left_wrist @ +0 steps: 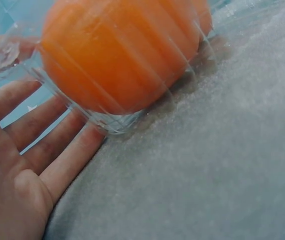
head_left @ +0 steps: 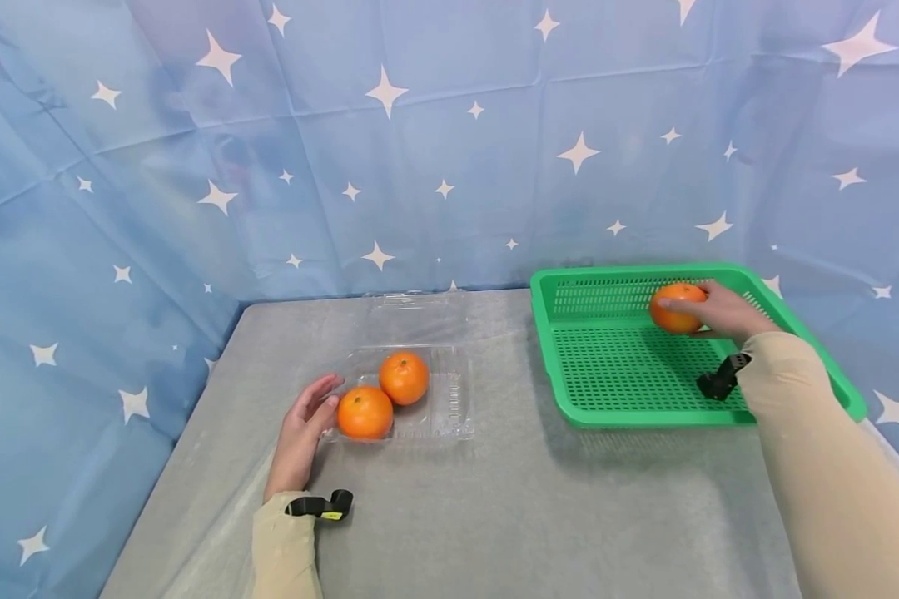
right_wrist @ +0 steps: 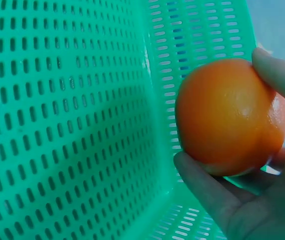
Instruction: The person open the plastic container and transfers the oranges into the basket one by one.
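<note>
My right hand (head_left: 707, 312) grips an orange (head_left: 677, 307) inside the green perforated basket (head_left: 614, 374), near its far wall; in the right wrist view the fingers (right_wrist: 282, 75) curl round the orange (right_wrist: 227, 117) just above the basket floor (right_wrist: 67, 125). A clear plastic clamshell tray (head_left: 449, 399) lies at the table's middle-left with two oranges in it, one at the front (head_left: 365, 413) and one behind (head_left: 404, 378). My left hand (head_left: 303, 424) lies with straight fingers against the tray's left side; the fingers (left_wrist: 57, 145) touch the tray wall (left_wrist: 112, 120) beside the front orange (left_wrist: 122, 50).
The grey table (head_left: 494, 516) is walled by a blue starred cloth (head_left: 419, 141) at the back and both sides. The tray's open lid (head_left: 412, 301) lies flat behind it. The basket sits at the table's right, close to the cloth.
</note>
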The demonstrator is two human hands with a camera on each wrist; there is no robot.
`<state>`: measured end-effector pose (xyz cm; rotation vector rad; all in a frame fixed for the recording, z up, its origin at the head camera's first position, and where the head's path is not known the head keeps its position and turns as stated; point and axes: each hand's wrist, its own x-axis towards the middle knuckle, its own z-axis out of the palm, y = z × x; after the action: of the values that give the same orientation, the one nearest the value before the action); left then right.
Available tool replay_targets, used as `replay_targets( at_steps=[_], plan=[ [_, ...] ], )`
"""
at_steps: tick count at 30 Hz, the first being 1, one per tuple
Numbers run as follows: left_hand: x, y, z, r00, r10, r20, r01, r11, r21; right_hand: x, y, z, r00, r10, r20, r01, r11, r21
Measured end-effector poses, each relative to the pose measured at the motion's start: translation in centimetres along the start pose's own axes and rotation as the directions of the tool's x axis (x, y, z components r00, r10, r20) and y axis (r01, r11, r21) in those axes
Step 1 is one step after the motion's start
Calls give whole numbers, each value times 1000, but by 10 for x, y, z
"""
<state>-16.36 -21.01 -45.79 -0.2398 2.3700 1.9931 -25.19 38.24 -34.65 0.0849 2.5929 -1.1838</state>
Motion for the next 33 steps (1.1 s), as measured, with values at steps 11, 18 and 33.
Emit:
replay_targets(
  at_steps=[11,18,33],
  plan=[
    [0,1,-1,1000,28,13,-27,999,-31,2,10,0,1000,11,-5,-11,1000,-23],
    [-1,-2,-1,999,37,28,-36,999,-35,3,16,0,1000,3,3,-2,1000,-27],
    [0,-4,-1,998,57,36,-56,998,-34,7,22,4,1000,14,-19,-15,998,-66]
  ],
)
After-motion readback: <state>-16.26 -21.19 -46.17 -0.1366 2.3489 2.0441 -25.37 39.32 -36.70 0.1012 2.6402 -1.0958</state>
